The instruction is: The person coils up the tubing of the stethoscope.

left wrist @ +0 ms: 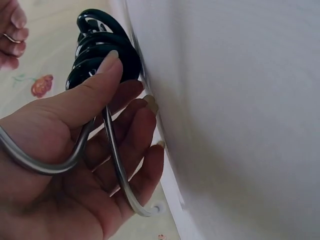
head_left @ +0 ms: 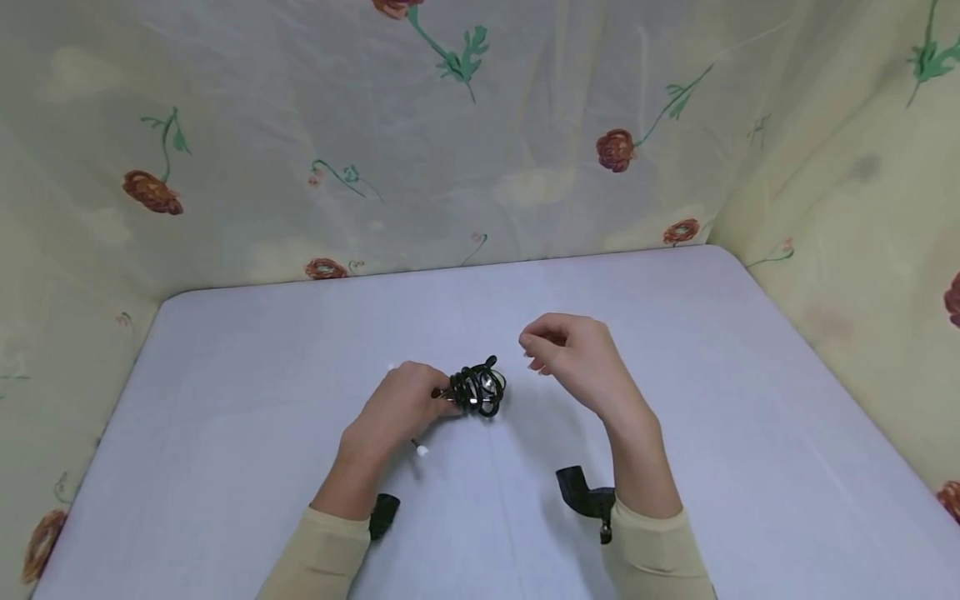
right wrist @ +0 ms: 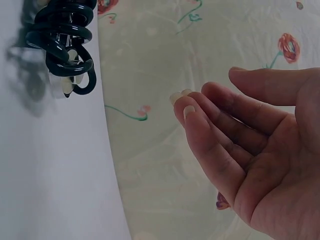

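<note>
My left hand (head_left: 401,404) pinches a coiled bundle of glossy black cord (head_left: 477,389), with the thumb lying over its turns in the left wrist view. The cord winds tightly around a clear, silvery piece that is mostly hidden. Out of the bundle a dark, shiny strand (left wrist: 117,165) runs down past the palm and bends to a small white tip (left wrist: 159,207). That white end (head_left: 422,451) also shows under the left hand in the head view. To the right of the bundle, my right hand (head_left: 581,358) is raised with loosely bent fingers and holds nothing.
A white-covered table (head_left: 750,400) lies beneath both hands. Pale curtains with red flowers (head_left: 487,167) stand around its back and sides. Black wrist mounts (head_left: 581,492) jut inward from the sleeves.
</note>
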A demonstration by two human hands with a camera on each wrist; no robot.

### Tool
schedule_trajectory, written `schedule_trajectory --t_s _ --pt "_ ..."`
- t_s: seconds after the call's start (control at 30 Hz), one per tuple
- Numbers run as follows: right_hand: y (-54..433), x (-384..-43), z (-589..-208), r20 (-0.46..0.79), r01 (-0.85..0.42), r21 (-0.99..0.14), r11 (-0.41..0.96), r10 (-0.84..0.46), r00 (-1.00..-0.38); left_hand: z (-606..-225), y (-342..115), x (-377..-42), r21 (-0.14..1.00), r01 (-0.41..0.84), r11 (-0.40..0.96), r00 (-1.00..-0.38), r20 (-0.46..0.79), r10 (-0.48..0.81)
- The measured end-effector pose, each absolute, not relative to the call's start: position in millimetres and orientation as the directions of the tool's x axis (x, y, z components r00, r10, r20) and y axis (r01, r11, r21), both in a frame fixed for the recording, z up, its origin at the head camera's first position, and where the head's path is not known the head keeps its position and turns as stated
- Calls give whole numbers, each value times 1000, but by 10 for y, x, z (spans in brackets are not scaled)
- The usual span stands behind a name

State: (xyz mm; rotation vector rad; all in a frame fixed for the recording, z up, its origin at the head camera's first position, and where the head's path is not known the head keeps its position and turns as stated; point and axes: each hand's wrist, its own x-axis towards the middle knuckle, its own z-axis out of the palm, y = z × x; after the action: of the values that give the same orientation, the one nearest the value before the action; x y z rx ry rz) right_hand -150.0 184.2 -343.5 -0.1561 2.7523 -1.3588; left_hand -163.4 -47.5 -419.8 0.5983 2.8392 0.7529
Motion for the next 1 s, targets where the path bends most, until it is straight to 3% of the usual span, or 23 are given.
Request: schedule_trajectory --t_s 0.47,1.0 --pt "1896 -1512 -3435 -19 -78 -746 661 -138 -990 -4095 -470 -1592 297 346 890 -926 -43 374" --pt "1930 -1497 -3452 -47 -70 -718 692 -150 -988 -4001 -543 -1571 295 273 916 -927 -172 332"
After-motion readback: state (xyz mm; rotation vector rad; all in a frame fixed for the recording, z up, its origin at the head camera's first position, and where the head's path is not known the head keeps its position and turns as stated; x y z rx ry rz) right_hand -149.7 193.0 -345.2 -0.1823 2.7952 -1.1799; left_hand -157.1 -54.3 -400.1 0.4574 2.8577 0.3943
